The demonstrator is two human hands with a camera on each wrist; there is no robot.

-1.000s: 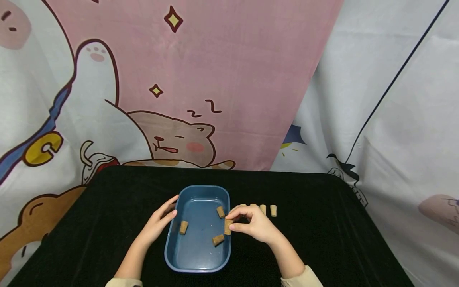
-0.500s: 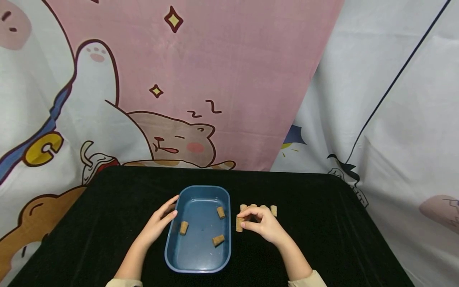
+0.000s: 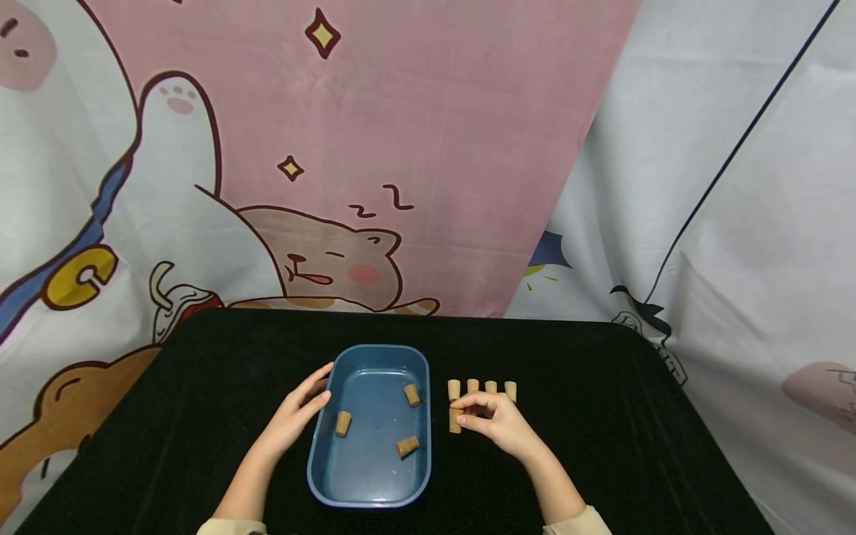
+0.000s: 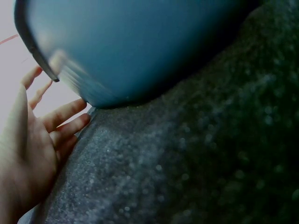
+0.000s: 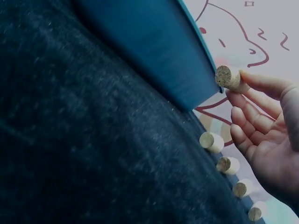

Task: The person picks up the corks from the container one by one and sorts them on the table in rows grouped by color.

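Observation:
My right hand (image 3: 498, 425) pinches a cork stopper (image 3: 455, 420) between thumb and fingers, to the right of a blue rectangular tub (image 3: 371, 479). In the right wrist view that cork (image 5: 225, 77) is held up off the dark cloth, one end facing the camera. Against the tub's left side, my left hand (image 3: 292, 420) rests with fingers extended; the left wrist view shows its fingertips (image 4: 77, 106) by the tub's wall (image 4: 131, 51). Inside the tub are three corks: one at the upper right (image 3: 411, 394), one at the left (image 3: 343, 423) and one lower right (image 3: 406, 446).
Several corks (image 3: 472, 386) stand in a row beyond my right hand, which partly covers some of them. Black cloth (image 3: 602, 416) covers the table. A printed cartoon curtain (image 3: 468, 148) hangs behind its far edge.
My right hand has moved rightward with its cork, from the tub's right rim to just in front of the row. The left hand and tub have stayed put.

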